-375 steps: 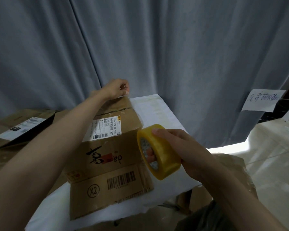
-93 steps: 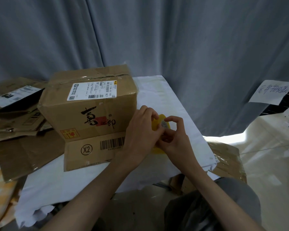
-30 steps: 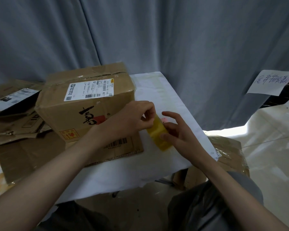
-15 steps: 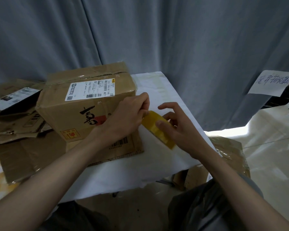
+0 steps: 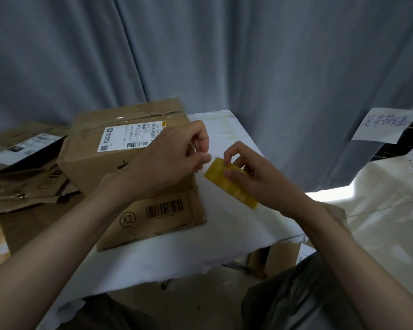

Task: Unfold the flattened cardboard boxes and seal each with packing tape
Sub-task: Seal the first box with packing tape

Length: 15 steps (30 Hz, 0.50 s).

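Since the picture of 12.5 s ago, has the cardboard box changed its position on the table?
Yes. The cardboard box lay flat on the table then; now it stands unfolded there.

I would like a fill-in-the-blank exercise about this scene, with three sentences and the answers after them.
1. The right hand holds a roll of tape whose colour is ____.
2. The box stands on a table covered by a cloth whose colour is ____.
3. Beside the barcode on the box flap, the circled mark reads ____.

Answers: yellow; white; X2
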{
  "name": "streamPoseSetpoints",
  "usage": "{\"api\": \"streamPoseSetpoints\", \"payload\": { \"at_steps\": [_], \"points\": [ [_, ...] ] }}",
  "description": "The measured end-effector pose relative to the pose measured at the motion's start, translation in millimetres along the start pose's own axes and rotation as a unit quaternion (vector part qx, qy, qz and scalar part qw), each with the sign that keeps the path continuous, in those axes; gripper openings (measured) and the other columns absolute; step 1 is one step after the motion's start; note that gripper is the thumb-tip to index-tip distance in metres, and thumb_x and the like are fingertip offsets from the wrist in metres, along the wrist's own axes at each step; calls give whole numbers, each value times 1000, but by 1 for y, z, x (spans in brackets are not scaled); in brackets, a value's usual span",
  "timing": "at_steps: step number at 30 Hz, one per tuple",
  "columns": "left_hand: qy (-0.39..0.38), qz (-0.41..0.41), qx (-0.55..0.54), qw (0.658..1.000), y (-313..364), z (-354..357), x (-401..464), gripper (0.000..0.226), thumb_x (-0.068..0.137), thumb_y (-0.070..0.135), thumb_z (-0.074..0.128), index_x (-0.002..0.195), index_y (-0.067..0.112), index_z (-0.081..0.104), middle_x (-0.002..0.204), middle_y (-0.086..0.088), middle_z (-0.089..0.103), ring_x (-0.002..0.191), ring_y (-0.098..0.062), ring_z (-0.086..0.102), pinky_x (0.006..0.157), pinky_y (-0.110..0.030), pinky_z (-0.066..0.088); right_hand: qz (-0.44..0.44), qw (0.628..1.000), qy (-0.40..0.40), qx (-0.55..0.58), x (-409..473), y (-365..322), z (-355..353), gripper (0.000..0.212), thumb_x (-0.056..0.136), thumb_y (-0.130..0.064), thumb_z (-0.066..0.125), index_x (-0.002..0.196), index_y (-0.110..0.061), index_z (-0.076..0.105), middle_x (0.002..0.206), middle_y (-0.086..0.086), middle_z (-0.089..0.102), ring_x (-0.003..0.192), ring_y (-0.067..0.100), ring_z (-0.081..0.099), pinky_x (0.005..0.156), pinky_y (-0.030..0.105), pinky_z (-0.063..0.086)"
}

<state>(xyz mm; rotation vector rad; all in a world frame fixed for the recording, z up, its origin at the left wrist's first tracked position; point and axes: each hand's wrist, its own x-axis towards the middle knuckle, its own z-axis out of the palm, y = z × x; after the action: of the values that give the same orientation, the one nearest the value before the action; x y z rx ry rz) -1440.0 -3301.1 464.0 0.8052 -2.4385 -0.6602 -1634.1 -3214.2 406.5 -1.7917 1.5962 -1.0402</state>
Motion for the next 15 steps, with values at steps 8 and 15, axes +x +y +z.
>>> {"api": "streamPoseSetpoints", "payload": {
  "at_steps": [8, 15],
  "points": [
    [-56, -79, -47, 994, -14, 16, 3, 23, 82, 12, 77, 90, 20, 58, 77, 18, 65, 66, -1, 63, 63, -20, 49, -36, 999, -10, 24, -16, 7, 8, 12, 97, -39, 52, 108, -37, 50, 88, -15, 63, 70, 15, 56, 62, 35, 55],
    [25, -81, 97, 992, -15, 27, -2, 44, 73, 40, 84, 97, 27, 49, 85, 15, 55, 74, -5, 53, 58, -20, 36, -25, 1000, 1, 15, -20, 11, 9, 24, 91, -52, 52, 111, -39, 48, 96, -10, 69, 78, 24, 64, 68, 49, 58]
  ]
}}
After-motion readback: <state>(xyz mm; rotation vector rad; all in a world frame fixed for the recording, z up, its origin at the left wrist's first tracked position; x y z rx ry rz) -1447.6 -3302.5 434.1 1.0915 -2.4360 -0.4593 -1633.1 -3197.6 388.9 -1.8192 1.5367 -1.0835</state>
